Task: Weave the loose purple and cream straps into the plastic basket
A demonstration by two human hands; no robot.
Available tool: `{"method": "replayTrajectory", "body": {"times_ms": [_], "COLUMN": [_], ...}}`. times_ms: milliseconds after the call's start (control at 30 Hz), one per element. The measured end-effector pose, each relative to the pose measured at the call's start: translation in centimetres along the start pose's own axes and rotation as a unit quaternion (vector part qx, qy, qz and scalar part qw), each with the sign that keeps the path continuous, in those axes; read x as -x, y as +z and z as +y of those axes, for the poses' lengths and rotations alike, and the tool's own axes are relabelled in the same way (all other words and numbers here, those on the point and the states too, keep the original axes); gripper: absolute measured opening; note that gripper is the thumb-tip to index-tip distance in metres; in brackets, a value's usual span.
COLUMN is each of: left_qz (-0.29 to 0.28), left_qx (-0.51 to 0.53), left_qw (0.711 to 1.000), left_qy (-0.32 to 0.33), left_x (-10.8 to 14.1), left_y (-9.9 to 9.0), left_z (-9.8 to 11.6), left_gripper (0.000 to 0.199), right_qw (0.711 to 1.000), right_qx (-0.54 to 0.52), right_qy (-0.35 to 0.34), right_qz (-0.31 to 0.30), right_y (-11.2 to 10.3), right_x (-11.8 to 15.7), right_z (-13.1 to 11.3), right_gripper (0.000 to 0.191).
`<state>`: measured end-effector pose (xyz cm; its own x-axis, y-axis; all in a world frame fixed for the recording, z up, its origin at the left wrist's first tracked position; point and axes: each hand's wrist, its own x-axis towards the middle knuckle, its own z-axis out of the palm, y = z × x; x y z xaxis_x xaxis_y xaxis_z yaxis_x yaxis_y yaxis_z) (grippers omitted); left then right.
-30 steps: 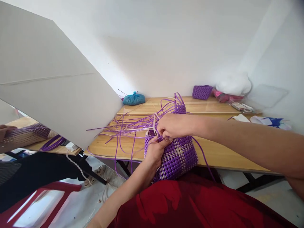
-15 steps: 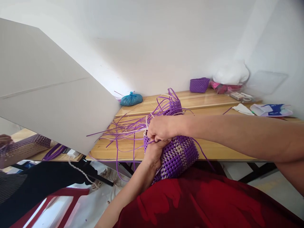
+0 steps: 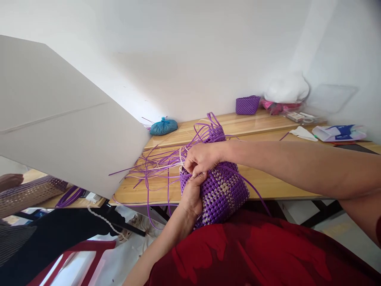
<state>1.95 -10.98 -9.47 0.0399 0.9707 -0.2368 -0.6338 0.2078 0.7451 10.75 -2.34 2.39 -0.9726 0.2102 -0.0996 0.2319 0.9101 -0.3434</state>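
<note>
A woven purple and beige basket (image 3: 223,192) lies tilted at the table's front edge, against my red clothing. Long loose purple and beige strips (image 3: 157,161) spread from its open end to the left over the wood. My left hand (image 3: 195,190) is closed on the basket's rim, its thumb pressed near the strips. Over it, my right hand (image 3: 201,159) is bent in a pinch on a purple strip at the rim; its fingertips are partly hidden. The two hands touch. Behind them stands a smaller purple woven piece (image 3: 216,133) with looped strips.
A blue bag (image 3: 163,126), a small purple basket (image 3: 247,105), a white bundle (image 3: 287,89) and plastic packets (image 3: 339,133) stand along the back. Left of the grey partition (image 3: 59,103) are another person's hand (image 3: 11,182), a beige woven piece (image 3: 32,194) and a red chair (image 3: 98,246).
My right hand has turned slightly and its fingers have shifted at the rim. The view has moved a little. The other person's hand has moved right.
</note>
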Motion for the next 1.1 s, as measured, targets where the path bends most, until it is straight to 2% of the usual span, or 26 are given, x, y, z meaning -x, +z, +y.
{"method": "replayTrajectory", "body": {"times_ms": [200,267,333,400,433,533,633,700,800,933,1100], "left_qz": [0.009,0.001,-0.008,-0.014,-0.016,-0.005,0.014,0.015,0.008,0.006,0.012], "left_qx": [0.001,0.005,0.007,0.006,0.004,-0.009,-0.027,-0.035,-0.043,-0.04,-0.035], "left_qw": [1.0,1.0,1.0,0.999,0.999,0.999,0.998,0.997,0.996,0.997,0.997], "left_qy": [0.008,0.016,0.022,0.028,0.03,0.044,0.06,0.071,0.083,0.068,0.062], "left_x": [-0.1,0.0,0.1,0.3,0.4,0.8,1.0,1.1,1.3,1.5,1.3], "left_y": [0.1,0.0,-0.2,-0.4,-0.4,-0.4,0.0,0.2,0.4,0.4,-0.1], "left_z": [0.0,-0.2,-0.4,-0.7,-0.8,-1.0,-1.0,-0.9,-0.8,-0.9,-1.2], "left_gripper": [0.029,0.028,0.028,0.027,0.026,0.022,0.022,0.022,0.022,0.022,0.023], "right_qw": [0.999,0.994,0.974,0.946,0.937,0.922,0.89,0.874,0.868,0.859,0.837], "right_qx": [0.036,0.074,0.128,0.167,0.17,0.146,0.155,0.165,0.149,0.118,0.006], "right_qy": [0.002,-0.001,0.023,0.088,0.126,0.188,0.197,0.191,0.179,0.178,0.208], "right_qz": [0.028,0.086,0.185,0.265,0.279,0.305,0.382,0.416,0.438,0.465,0.507], "right_y": [0.0,-0.2,0.1,1.4,2.5,7.0,10.5,11.5,11.5,11.6,11.7], "right_x": [0.7,2.0,4.0,6.4,7.5,9.4,9.2,8.5,7.8,8.1,8.5], "right_z": [-0.6,-1.3,-2.5,-3.9,-4.5,-5.3,-4.6,-3.9,-3.4,-3.8,-4.4], "right_gripper": [0.009,0.01,0.019,0.03,0.034,0.024,0.02,0.021,0.021,0.017,0.012]}}
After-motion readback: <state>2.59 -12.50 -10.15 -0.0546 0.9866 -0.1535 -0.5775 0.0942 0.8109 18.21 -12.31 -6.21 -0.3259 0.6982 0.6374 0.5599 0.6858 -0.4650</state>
